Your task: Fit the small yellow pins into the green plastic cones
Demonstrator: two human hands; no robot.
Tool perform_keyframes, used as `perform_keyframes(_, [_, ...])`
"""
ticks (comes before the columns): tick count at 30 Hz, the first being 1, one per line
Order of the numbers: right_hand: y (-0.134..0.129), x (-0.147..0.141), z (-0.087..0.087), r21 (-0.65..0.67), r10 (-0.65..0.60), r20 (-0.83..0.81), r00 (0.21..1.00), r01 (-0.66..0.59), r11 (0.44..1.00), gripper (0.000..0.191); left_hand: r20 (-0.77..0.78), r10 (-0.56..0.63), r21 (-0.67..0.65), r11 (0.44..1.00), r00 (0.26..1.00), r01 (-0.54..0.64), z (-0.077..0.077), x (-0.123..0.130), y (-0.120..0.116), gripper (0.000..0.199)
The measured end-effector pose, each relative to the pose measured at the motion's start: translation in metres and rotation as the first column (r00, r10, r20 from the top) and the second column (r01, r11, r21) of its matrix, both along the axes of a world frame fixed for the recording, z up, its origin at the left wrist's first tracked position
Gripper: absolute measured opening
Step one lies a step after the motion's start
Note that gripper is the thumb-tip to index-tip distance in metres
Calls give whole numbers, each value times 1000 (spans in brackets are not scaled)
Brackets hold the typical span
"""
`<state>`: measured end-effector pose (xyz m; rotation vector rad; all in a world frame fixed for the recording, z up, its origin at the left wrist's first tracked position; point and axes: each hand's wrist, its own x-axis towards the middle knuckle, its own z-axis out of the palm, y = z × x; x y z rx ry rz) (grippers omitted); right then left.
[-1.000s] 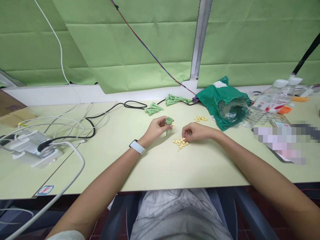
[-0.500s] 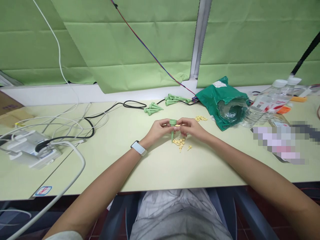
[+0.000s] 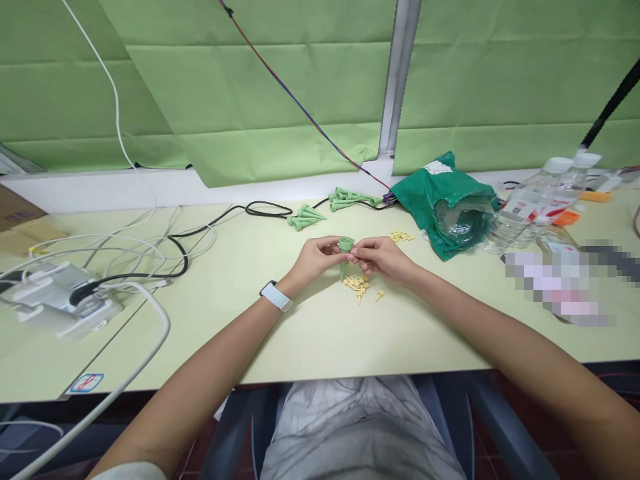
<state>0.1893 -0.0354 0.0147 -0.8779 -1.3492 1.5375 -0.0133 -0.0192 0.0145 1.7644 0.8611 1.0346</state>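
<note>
Foremost, desk (image 3: 300, 340): extends under the grip. Green plastic bag (image 3: 420, 201): lies beyond and right of it. Left hand (image 3: 318, 256): grasps one upright green cup-topped spike (image 3: 345, 245) near its top. Right hand (image 3: 384, 257): fingertips meet at that spike's right side; cannot tell whether they pinch anything. Loose green spikes (image 3: 306, 217): two clusters beyond the grip. Yellow pegs (image 3: 357, 285): one pile just nearer the person, another beyond and right, one stray near-right.

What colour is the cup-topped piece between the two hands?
The cup-topped piece is green, shown in the head view.
</note>
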Motion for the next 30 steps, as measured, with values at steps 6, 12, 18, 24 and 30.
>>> perform_keyframes(6, [-11,-1,1,532,-265,271,925,85,843,33,168,-56,-228,969,984,94,-1,0,4,28])
perform_keyframes(12, [-5,-6,0,85,-28,67,997,22,996,41,127,-16,-96,995,992,28,2,0,3,29])
perform_keyframes(18, [-5,0,-2,346,-133,271,953,32,938,34,206,-66,-267,956,976,121,-2,0,1,26])
perform_keyframes(24, [-5,1,-5,510,-239,284,929,65,858,24,271,-42,-301,945,962,126,-5,2,3,26])
perform_keyframes(30, [10,1,-10,-156,-45,-40,998,38,987,24,315,46,-305,951,948,55,-3,1,4,36])
